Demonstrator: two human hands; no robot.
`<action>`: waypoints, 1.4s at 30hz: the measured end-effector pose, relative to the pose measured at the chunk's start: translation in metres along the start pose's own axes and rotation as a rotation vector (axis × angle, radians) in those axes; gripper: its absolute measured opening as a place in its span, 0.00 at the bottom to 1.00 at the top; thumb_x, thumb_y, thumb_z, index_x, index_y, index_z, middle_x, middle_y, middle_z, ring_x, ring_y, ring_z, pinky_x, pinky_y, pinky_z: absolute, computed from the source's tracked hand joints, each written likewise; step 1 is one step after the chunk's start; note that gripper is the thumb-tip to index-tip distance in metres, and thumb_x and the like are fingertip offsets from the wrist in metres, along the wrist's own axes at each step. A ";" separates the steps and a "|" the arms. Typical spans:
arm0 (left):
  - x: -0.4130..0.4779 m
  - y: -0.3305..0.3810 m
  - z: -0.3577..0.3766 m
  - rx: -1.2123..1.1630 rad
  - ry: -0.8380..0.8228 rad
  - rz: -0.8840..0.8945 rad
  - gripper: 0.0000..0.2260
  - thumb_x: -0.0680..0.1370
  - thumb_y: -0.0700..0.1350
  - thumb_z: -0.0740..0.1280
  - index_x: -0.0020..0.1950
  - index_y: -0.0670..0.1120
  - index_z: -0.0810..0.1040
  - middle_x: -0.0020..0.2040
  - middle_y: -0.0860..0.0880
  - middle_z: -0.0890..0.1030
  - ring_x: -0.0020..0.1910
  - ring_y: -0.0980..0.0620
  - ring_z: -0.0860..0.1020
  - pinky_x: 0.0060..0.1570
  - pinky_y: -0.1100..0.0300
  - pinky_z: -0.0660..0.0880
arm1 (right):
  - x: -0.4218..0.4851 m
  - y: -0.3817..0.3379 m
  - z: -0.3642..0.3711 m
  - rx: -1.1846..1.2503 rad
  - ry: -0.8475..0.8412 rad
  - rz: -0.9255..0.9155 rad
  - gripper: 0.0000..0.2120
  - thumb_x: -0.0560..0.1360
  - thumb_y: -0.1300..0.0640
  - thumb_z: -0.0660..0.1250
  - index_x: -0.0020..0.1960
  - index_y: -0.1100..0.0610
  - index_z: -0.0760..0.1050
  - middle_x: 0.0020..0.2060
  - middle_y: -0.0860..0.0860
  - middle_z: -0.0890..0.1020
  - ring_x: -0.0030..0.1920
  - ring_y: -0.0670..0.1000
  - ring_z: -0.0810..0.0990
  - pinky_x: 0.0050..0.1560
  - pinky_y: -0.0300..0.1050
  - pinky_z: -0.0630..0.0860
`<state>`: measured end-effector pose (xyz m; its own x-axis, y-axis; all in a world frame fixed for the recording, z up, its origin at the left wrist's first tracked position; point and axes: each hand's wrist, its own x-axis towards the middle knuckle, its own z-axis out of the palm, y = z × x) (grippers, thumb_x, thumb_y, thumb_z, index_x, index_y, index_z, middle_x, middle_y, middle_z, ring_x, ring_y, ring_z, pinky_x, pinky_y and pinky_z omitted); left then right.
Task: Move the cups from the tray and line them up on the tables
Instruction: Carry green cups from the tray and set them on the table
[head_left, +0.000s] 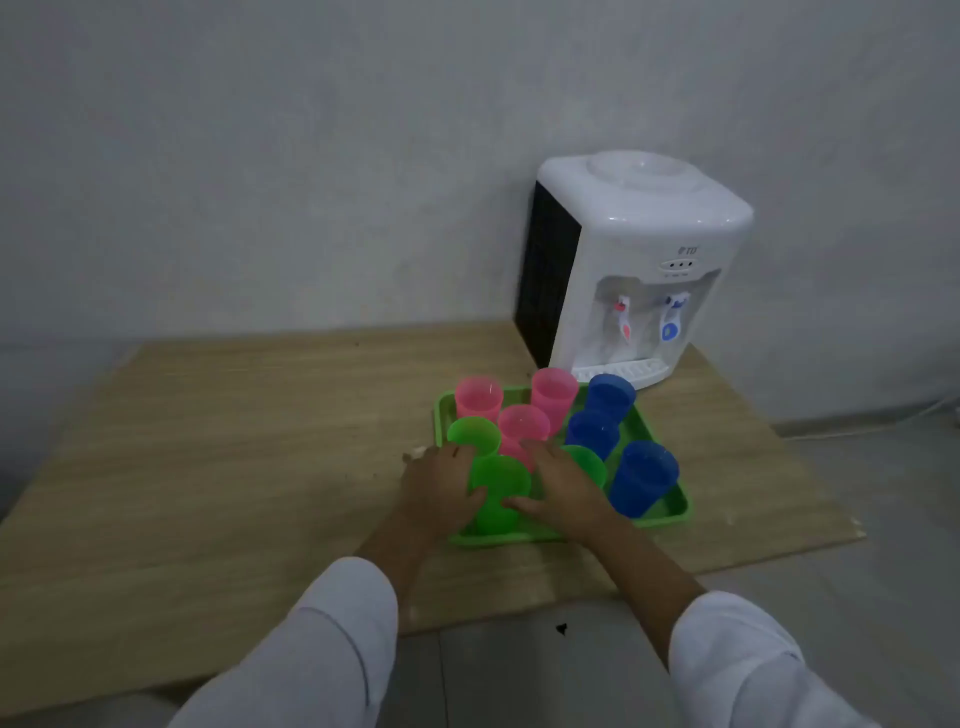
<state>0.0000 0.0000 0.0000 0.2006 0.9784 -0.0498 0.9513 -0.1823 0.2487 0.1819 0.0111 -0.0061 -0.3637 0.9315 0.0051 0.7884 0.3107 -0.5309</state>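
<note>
A green tray (670, 512) lies on a low wooden table (234, 441) and carries several plastic cups: three pink (555, 392) at the back, three blue (643, 475) on the right, three green on the near left. Both my hands clasp the nearest green cup (500, 486), which stands upright in the tray's front-left corner. My left hand (439, 491) wraps its left side, my right hand (558, 486) its right side. My right hand partly hides another green cup (589, 462) behind it. A third green cup (472, 434) stands just beyond my left hand.
A white water dispenser (634, 265) with red and blue taps stands at the table's back right corner, right behind the tray. The wooden tabletop spreads out to the left of the tray. A grey wall rises behind, tiled floor lies below.
</note>
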 end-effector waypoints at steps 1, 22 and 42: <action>-0.001 -0.001 0.002 0.000 -0.011 -0.011 0.24 0.77 0.54 0.61 0.70 0.46 0.65 0.65 0.45 0.73 0.62 0.45 0.72 0.59 0.51 0.72 | 0.001 0.000 0.004 0.022 -0.008 0.010 0.39 0.68 0.45 0.73 0.73 0.52 0.58 0.70 0.52 0.67 0.70 0.51 0.65 0.67 0.41 0.58; -0.004 -0.016 0.029 -0.289 0.035 0.001 0.16 0.82 0.47 0.53 0.65 0.44 0.73 0.60 0.45 0.77 0.59 0.47 0.73 0.57 0.58 0.67 | 0.012 0.006 0.031 0.157 0.044 0.075 0.37 0.63 0.51 0.78 0.67 0.53 0.65 0.63 0.50 0.72 0.60 0.44 0.67 0.60 0.36 0.62; -0.023 -0.027 -0.044 -1.083 0.202 -0.457 0.10 0.81 0.44 0.58 0.56 0.42 0.76 0.56 0.40 0.79 0.53 0.42 0.78 0.48 0.52 0.75 | 0.027 -0.100 -0.041 0.169 0.219 -0.095 0.36 0.63 0.47 0.77 0.66 0.57 0.68 0.60 0.52 0.74 0.59 0.49 0.72 0.61 0.44 0.71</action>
<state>-0.0410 -0.0137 0.0365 -0.2384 0.9466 -0.2170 0.2130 0.2690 0.9393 0.1140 0.0129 0.0821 -0.3018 0.9242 0.2341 0.6553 0.3794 -0.6532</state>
